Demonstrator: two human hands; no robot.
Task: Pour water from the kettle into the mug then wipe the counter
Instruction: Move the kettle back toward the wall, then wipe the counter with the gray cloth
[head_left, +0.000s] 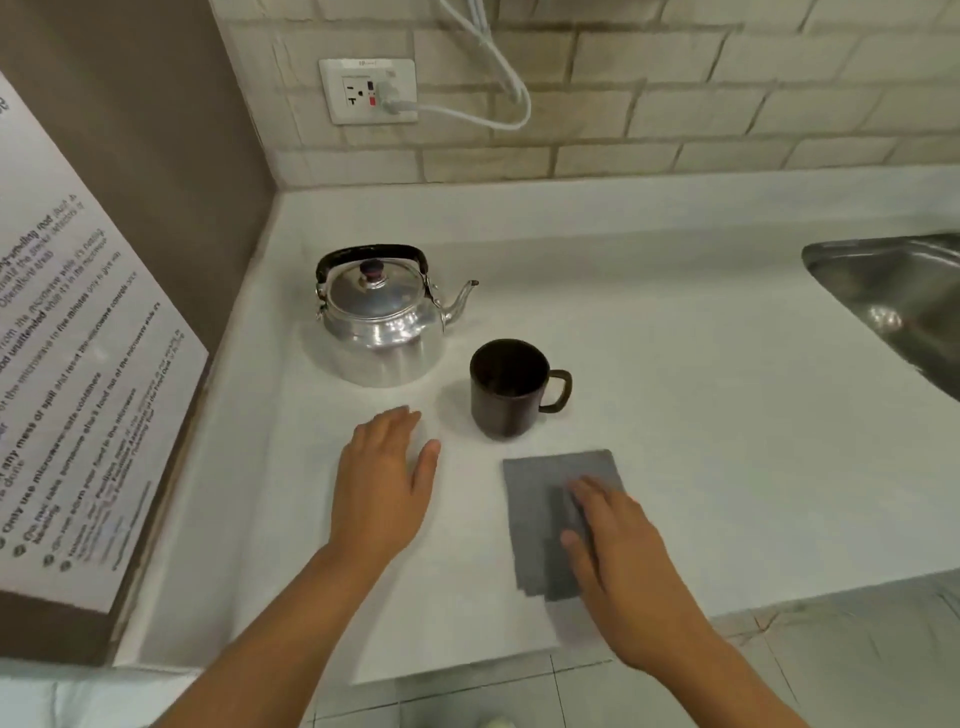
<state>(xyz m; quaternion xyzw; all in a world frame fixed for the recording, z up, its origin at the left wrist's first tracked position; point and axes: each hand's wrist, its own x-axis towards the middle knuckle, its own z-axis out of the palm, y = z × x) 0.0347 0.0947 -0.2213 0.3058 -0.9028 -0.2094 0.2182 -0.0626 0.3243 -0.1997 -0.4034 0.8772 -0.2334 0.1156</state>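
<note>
A shiny metal kettle (382, 317) with a black handle stands on the white counter (675, 415), spout pointing right. Just right and in front of it is a dark brown mug (506, 389), handle to the right. A grey cloth (545, 499) lies flat in front of the mug. My right hand (618, 551) rests on the cloth's right part, fingers extended. My left hand (384, 478) hovers open, palm down, over the counter in front of the kettle, touching neither kettle nor mug.
A steel sink (893, 306) is set into the counter at the right. A brown wall with a printed notice (78, 389) closes the left side. A wall socket (369, 91) with a white cable is on the brick backsplash behind. The counter's front edge is near my forearms.
</note>
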